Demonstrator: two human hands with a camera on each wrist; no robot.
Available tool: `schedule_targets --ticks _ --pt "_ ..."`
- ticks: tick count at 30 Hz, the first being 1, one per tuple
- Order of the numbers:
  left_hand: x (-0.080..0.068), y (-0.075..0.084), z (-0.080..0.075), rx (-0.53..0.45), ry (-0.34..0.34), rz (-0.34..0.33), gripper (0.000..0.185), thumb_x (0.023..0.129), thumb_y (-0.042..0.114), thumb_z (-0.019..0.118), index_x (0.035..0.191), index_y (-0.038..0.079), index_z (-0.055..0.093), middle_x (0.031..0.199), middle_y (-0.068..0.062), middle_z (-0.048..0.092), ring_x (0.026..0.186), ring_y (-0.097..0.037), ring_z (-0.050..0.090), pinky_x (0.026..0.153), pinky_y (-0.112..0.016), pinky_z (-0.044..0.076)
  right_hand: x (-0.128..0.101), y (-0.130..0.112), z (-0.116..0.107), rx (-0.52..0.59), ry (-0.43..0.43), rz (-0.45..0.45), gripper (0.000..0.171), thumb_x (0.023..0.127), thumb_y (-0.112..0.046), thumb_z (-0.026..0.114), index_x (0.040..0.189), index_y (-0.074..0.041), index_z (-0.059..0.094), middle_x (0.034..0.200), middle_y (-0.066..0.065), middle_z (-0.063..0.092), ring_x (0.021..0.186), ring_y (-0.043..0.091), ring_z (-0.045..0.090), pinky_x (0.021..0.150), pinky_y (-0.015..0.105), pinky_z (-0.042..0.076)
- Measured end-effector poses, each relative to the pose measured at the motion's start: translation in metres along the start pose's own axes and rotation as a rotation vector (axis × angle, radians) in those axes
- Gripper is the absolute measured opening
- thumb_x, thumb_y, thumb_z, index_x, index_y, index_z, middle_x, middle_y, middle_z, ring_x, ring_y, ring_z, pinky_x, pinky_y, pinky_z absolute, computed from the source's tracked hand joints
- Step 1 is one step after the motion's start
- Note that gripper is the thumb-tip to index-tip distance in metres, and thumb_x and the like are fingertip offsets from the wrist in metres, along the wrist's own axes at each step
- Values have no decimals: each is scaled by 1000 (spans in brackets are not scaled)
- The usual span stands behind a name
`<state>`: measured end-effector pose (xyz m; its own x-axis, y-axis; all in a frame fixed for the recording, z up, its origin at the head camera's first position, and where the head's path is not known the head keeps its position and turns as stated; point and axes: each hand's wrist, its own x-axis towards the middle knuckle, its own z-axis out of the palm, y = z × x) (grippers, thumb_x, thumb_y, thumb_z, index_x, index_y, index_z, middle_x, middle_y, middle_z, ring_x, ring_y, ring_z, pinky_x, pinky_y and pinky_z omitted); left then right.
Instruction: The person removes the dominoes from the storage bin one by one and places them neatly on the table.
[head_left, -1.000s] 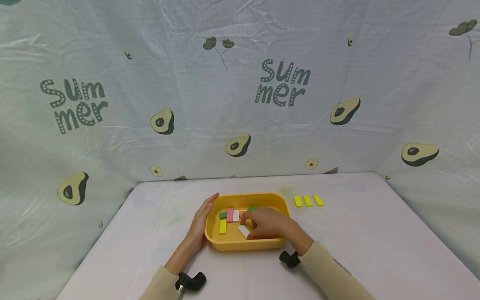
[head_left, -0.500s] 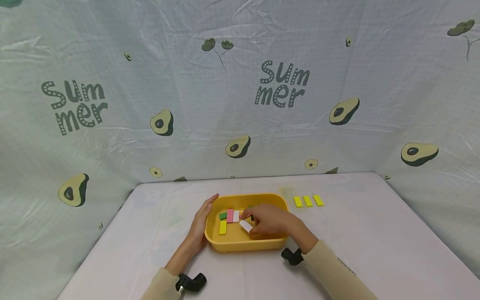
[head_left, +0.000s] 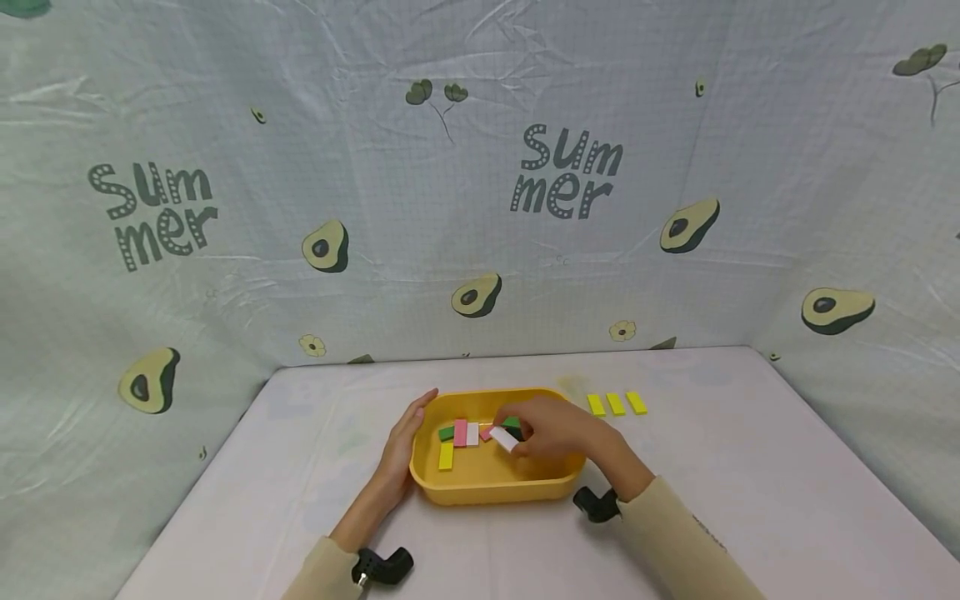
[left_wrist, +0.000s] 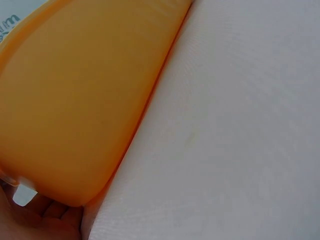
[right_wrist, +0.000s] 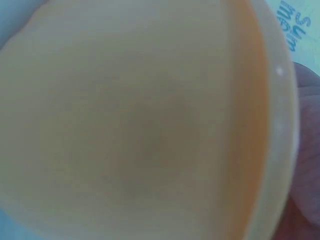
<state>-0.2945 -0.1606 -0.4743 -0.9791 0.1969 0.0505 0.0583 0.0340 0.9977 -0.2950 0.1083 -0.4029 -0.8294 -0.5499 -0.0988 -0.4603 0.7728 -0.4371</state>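
A yellow plastic tray [head_left: 491, 492] stands on the table. My left hand [head_left: 400, 450] lies along the tray's left end with fingers fairly straight, touching its outer wall. Over the tray's interior, my right hand [head_left: 553, 427] pinches a tilted white block [head_left: 503, 439] between thumb and fingers. On the tray floor lie a yellow block [head_left: 446, 456], a green block [head_left: 446, 433], a pink block [head_left: 461, 432] and another white block [head_left: 472, 434]. Beside the pinched block, a second pink block [head_left: 486, 433] and green block [head_left: 512, 422] are partly hidden. Tray wall [right_wrist: 140, 120] fills most of the right wrist view.
Three yellow blocks [head_left: 616, 404] lie in a row on the white-covered table [head_left: 712, 467], beyond the tray's right end. A printed cloth backdrop [head_left: 390, 167] rises behind the table. Black wrist cameras [head_left: 382, 567] hang below both sleeves.
The right hand has raised the white block slightly and shifted it right and toward the back of the tray. Pink and green blocks near it show more. The left hand stays put.
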Motion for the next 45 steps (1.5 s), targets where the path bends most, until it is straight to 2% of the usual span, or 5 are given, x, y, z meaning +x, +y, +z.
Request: schedule_targets --ticks 11,23,30,37,45 --pt "1 -1 0 -12 3 -9 53 114 37 28 162 16 34 172 -10 26 160 -33 21 131 -54 14 -8 17 -16 -3 32 -63 40 91 -23 79 129 -21 68 71 -6 55 64 10 49 58 22 41" --pt "2 -1 -1 -11 0 1 53 114 36 28 162 16 33 172 -10 25 160 -33 20 131 -54 14 -21 33 -40 44 65 -55 41 93 -19 77 132 -17 65 73 -3 56 66 11 49 59 22 43" --pt "3 -2 -1 -15 6 2 53 114 35 28 162 15 34 171 -11 27 160 -33 22 131 -54 15 -32 49 -54 96 104 -18 44 93 -17 77 135 -16 64 77 -1 58 68 13 51 60 24 47" --pt "2 -2 -1 -18 0 5 52 114 34 27 162 14 34 171 -11 27 160 -33 21 131 -54 15 -46 71 -66 159 143 60 48 92 -18 77 137 -15 62 78 1 58 66 16 51 58 26 48" --pt "2 -2 -2 -22 -1 5 52 114 34 28 162 14 34 171 -11 27 160 -34 21 131 -54 15 -58 88 -74 177 156 89 50 93 -21 77 140 -12 60 77 4 59 63 16 51 56 27 47"
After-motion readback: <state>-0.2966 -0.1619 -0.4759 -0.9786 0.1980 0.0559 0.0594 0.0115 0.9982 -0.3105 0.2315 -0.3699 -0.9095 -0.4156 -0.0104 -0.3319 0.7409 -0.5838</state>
